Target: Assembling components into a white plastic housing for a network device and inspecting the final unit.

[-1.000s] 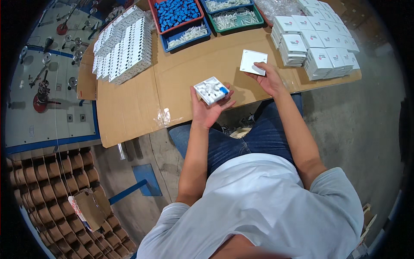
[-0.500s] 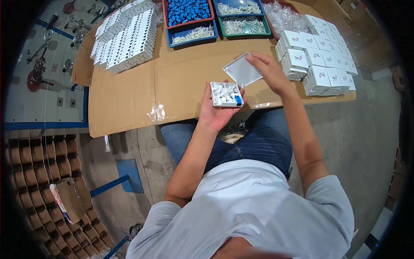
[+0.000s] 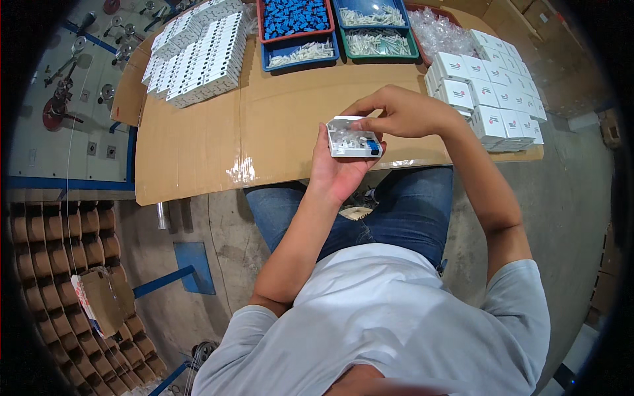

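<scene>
While the left hand grips the white box from below, over the desk close to its near edge, the box's longer visible side runs left to right, roughly along that edge. A blue piece sits in its near right corner. At its far side the white lid tilts up, seemingly pinched by the right hand, farther from the body. Stacked white boxes stand toward the desk's right edge.
</scene>
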Motion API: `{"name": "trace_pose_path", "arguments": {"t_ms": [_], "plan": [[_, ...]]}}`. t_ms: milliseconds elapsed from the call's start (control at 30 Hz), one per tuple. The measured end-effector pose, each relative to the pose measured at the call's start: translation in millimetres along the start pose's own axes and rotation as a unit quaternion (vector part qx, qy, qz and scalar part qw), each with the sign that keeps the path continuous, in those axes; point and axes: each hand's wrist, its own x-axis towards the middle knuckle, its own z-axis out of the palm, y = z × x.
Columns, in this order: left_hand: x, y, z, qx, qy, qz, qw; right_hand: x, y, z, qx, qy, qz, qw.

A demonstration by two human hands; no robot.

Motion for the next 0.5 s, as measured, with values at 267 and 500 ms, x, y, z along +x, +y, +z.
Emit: {"name": "trace_pose_path", "arguments": {"t_ms": [267, 500], "plan": [[-2.0, 1.0, 0.3, -0.024, 0.02, -0.002, 1.0, 2.7, -9.0, 3.7, -0.066, -0.004, -0.003, 0.998], [-5.7, 4.4, 5.6, -0.03, 0.023, -0.005, 0.999, 2.9, -5.9, 4.4, -0.093, 0.003, -0.031, 0.995]]}}
